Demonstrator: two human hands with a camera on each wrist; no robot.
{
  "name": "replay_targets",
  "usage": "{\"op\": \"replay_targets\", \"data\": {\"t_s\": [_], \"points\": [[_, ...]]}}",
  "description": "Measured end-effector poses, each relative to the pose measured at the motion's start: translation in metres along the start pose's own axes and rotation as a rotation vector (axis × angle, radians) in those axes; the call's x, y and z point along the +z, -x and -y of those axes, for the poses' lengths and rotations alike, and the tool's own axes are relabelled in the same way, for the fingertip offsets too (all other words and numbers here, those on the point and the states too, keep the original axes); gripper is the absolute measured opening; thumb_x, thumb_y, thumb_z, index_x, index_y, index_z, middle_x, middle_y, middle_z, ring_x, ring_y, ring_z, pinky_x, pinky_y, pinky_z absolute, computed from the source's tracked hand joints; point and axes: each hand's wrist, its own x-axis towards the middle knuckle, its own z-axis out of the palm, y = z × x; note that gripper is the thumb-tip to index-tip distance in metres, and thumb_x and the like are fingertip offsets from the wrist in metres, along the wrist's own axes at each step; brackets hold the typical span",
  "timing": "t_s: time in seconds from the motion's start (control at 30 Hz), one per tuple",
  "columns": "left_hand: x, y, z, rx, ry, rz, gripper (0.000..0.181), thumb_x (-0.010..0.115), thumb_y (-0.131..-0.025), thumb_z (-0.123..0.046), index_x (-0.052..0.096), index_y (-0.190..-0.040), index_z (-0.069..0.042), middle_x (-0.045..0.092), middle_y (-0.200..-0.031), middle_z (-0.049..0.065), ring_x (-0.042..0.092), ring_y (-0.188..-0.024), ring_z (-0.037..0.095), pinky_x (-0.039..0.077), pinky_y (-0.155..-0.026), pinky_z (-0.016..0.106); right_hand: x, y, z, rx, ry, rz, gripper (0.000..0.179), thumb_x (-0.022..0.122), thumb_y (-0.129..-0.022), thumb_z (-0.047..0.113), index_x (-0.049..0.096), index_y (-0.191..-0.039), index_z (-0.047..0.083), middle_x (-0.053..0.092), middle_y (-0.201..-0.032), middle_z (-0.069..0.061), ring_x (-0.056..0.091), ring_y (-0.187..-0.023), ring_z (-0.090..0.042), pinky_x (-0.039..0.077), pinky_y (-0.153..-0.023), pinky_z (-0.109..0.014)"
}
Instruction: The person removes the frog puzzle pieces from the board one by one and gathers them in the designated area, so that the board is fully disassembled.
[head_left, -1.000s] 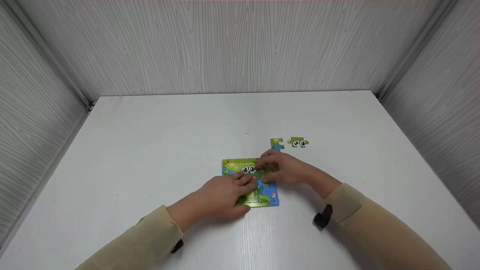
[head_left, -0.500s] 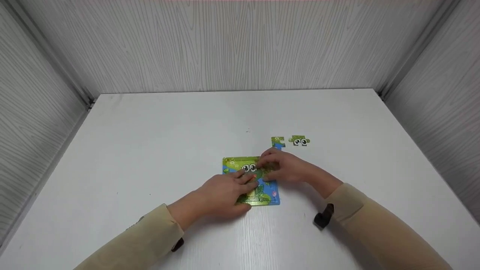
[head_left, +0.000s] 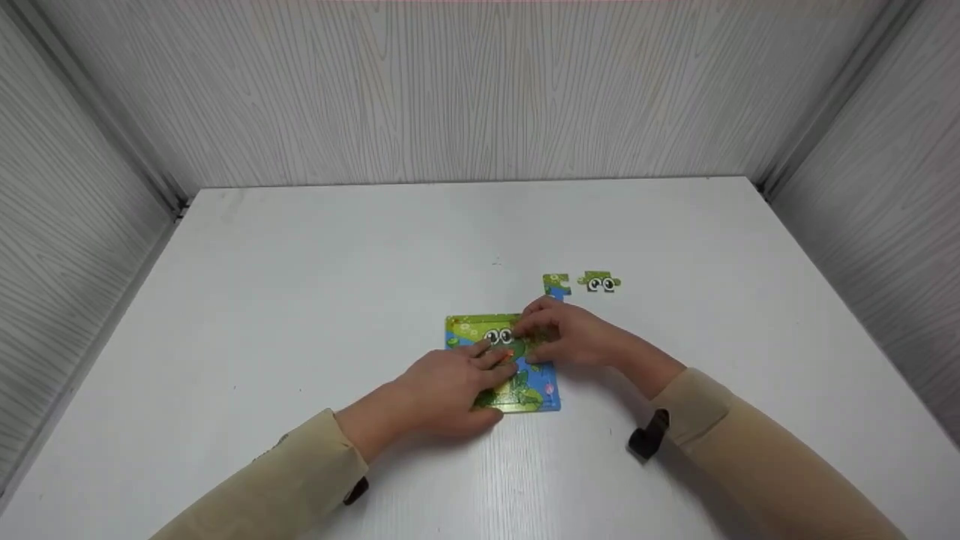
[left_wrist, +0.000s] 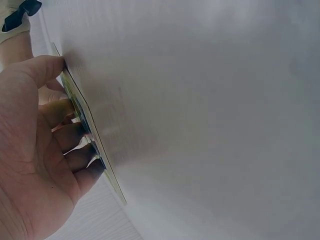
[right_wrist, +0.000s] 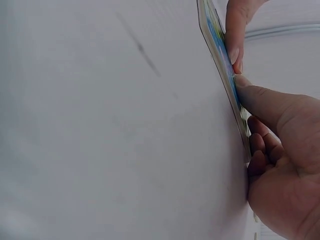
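Note:
A small frog jigsaw puzzle in a green and blue frame (head_left: 541, 402) lies flat on the table. My left hand (head_left: 442, 390) rests over its left part with fingers stretched across the picture; its thumb lies by the near edge. Curled over the upper right part, my right hand (head_left: 574, 335) pinches a green puzzle piece (head_left: 535, 339) against the puzzle, mostly covered by fingers. In the right wrist view, the right thumb (right_wrist: 260, 102) presses on the puzzle's top face. The left wrist view shows the left fingers (left_wrist: 70, 137) touching the puzzle from above.
Past the right hand lie a green and blue corner piece (head_left: 556, 283), partly hidden at its near end, and a piece with two cartoon eyes (head_left: 600, 283). The white table (head_left: 322, 270) is enclosed by wood-grain panels (head_left: 465, 90) at the back and sides.
Both hands keep their places on the puzzle. The view has shifted very slightly; the loose pieces have not moved on the table.

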Motion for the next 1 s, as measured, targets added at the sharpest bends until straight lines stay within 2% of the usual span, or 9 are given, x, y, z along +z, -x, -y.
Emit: {"op": "replay_targets", "data": {"t_s": [0.33,0.5,0.6,0.67,0.83,1.0], "points": [[0.003,0.000,0.002,-0.008,-0.016,0.019,0.069,0.052,-0.106,-0.053,0.042,-0.165,-0.019,0.038,-0.169,0.005,0.034,-0.156,0.033,0.040,-0.120,0.049,0.005,0.001,-0.001,0.002,0.025,-0.005,0.034,0.084,-0.094,0.019,0.078,-0.128,0.022,0.055,-0.131,0.002,0.052,-0.124,-0.020,0.043,-0.111,-0.043],[0.003,-0.001,0.001,-0.006,-0.022,0.017,0.069,0.053,-0.106,-0.054,0.043,-0.165,-0.020,0.038,-0.169,0.004,0.034,-0.156,0.033,0.042,-0.119,0.050,0.008,0.003,0.000,-0.022,0.016,-0.022,0.025,0.083,-0.094,0.015,0.081,-0.118,0.021,0.055,-0.132,0.001,0.052,-0.126,-0.022,0.041,-0.112,-0.046],[0.003,-0.001,0.001,-0.006,-0.019,0.022,0.069,0.053,-0.106,-0.054,0.043,-0.165,-0.019,0.037,-0.169,0.005,0.033,-0.157,0.032,0.043,-0.118,0.050,0.009,0.003,0.001,-0.048,0.021,-0.018,0.026,0.081,-0.095,0.013,0.079,-0.120,0.018,0.056,-0.133,0.000,0.052,-0.128,-0.022,0.041,-0.114,-0.045],[0.004,-0.001,0.001,-0.005,-0.016,0.023,0.069,0.054,-0.106,-0.054,0.043,-0.165,-0.019,0.038,-0.169,0.005,0.034,-0.156,0.033,0.043,-0.117,0.050,0.009,0.004,0.002,-0.056,0.045,-0.023,0.033,0.081,-0.095,0.014,0.077,-0.127,0.017,0.057,-0.132,-0.001,0.053,-0.127,-0.022,0.043,-0.113,-0.046],[0.003,-0.002,0.002,-0.008,-0.015,0.013,0.069,0.054,-0.106,-0.053,0.043,-0.165,-0.020,0.038,-0.169,0.004,0.034,-0.156,0.032,0.041,-0.119,0.049,0.006,0.003,0.006,-0.026,0.088,-0.044,0.033,0.083,-0.093,0.016,0.078,-0.126,0.017,0.058,-0.128,0.000,0.053,-0.123,-0.022,0.044,-0.110,-0.047],[0.002,-0.001,0.002,-0.011,-0.005,0.015,0.068,0.055,-0.105,-0.052,0.043,-0.164,-0.020,0.037,-0.169,0.003,0.035,-0.156,0.032,0.043,-0.117,0.050,0.004,-0.001,0.010,0.004,0.078,-0.008,0.030,0.082,-0.094,0.015,0.077,-0.124,0.016,0.057,-0.128,-0.002,0.053,-0.122,-0.023,0.044,-0.110,-0.047]]}}
